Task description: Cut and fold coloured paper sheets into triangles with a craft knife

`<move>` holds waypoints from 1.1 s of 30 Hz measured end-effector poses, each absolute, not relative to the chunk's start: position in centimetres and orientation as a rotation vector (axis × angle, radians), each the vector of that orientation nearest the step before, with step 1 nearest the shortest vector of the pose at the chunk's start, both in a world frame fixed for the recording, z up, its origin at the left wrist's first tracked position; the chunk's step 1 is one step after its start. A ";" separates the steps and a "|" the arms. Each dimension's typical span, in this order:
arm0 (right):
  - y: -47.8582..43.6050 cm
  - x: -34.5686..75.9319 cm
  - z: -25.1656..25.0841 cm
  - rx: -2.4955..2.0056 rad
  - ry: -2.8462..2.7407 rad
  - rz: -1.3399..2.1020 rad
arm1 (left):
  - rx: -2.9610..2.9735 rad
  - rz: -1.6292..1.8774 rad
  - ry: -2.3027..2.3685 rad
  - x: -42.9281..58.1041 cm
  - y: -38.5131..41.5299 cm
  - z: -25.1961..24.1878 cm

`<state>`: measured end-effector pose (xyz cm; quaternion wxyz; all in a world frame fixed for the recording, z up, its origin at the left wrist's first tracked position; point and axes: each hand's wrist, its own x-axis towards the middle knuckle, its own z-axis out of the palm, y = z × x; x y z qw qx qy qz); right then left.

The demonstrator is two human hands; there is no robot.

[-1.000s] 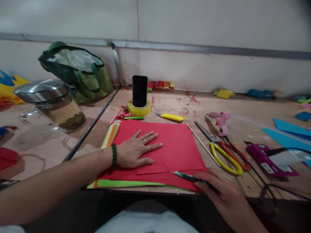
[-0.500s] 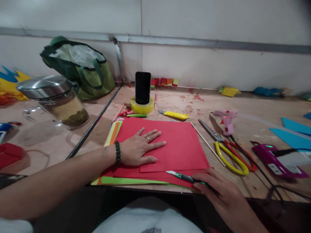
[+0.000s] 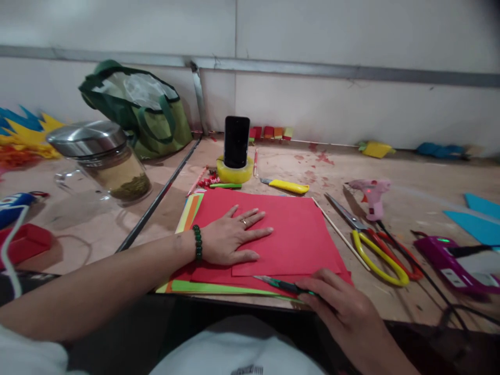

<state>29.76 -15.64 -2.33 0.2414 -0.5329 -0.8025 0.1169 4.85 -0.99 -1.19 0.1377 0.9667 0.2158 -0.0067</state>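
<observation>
My left hand point(image 3: 236, 238) lies flat on the top sheet of red paper point(image 3: 299, 234), fingers spread, pressing it down. Beneath that sheet more red, green, orange and yellow papers point(image 3: 207, 287) stick out along the left and front edges. Between the fingers of my right hand point(image 3: 339, 299) is a craft knife point(image 3: 285, 285) with a dark handle and a green-tinted front. Its blade points left and rests low over the red paper, just in front of the top sheet's near edge. Whether the tip touches the paper I cannot tell.
Right of the papers lie a thin stick point(image 3: 339, 233), scissors point(image 3: 363, 232), a pink glue gun point(image 3: 373, 195) and a purple power strip point(image 3: 449, 260). Behind them are a yellow utility knife point(image 3: 289, 186) and a phone point(image 3: 236, 140) propped in a tape roll point(image 3: 234, 171). A glass mug point(image 3: 121, 174) stands left.
My right hand has moved left with the craft knife, along the near edge of the top red sheet. My left hand stays on the paper. The view has turned slightly left.
</observation>
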 end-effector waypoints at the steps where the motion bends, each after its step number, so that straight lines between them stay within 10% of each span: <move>1: -15.6 29.6 -2.2 -1.451 -2.199 0.316 | 2.801 -0.019 0.623 4.9 -1.0 -1.2; 29: -16.4 27.1 -1.1 -1.351 -2.245 0.466 | 2.782 0.017 0.660 2.6 -1.2 -1.1; 33: -16.9 30.9 0.5 -1.520 -2.020 0.071 | 2.745 0.051 0.663 2.4 -1.4 -0.8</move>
